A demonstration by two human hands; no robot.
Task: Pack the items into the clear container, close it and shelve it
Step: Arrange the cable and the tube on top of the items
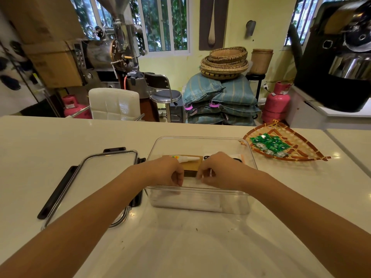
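Observation:
The clear container (200, 138) stands open in the middle of the counter. Inside it lie a brown flat box (190, 169), a white tube (189, 159) on top of that box, and a black item (206, 157) partly hidden by my right hand. Both hands reach in over the near rim. My left hand (170, 171) and my right hand (215, 171) have their fingers curled, pinching the edge of a white flat item (191, 184) that lies along the container's near side. The clear lid (104, 177) with black latches rests flat to the left of the container.
A woven fan-shaped tray (301, 155) with several green packets (270, 145) sits at the counter's right rear. Beyond the far edge are a white chair (114, 103), a stool, stacked sacks, pink gas cylinders and roasting machines.

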